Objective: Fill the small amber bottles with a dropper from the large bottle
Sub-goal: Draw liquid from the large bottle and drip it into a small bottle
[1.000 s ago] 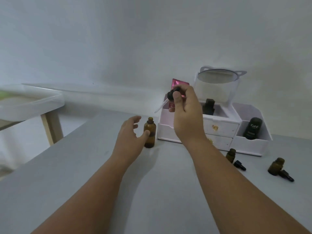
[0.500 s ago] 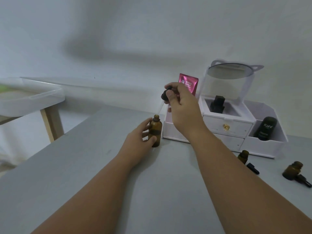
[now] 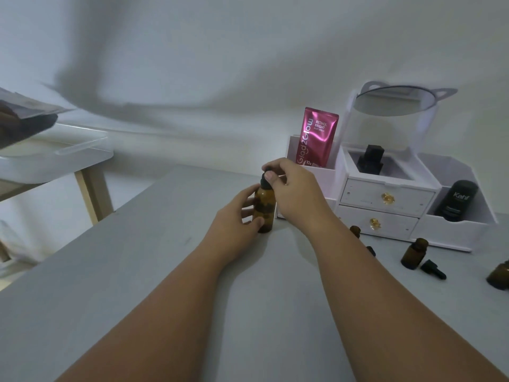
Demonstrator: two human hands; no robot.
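Observation:
The large amber bottle (image 3: 265, 208) stands upright on the grey table (image 3: 137, 285), in front of the white organizer. My left hand (image 3: 237, 219) wraps around its body from the left. My right hand (image 3: 294, 191) pinches the black dropper cap (image 3: 265, 180), which sits on the bottle's neck; the pipette is hidden inside. To the right stand small amber bottles: one (image 3: 355, 231) just behind my right forearm, one uncapped (image 3: 413, 253), and one cut off by the frame edge (image 3: 500, 275). A loose black dropper cap (image 3: 432, 268) lies beside the uncapped one.
A white drawer organizer (image 3: 385, 199) with a round mirror (image 3: 396, 102) stands against the wall, holding a pink sachet (image 3: 316, 136), a black bottle (image 3: 370, 158) and a black tube (image 3: 458, 199). A clear plastic bin (image 3: 55, 158) rests on a wooden table at left.
My right hand has lowered the dropper from above the bottle down into its neck. My left hand closed around the bottle's body. The camera has turned left.

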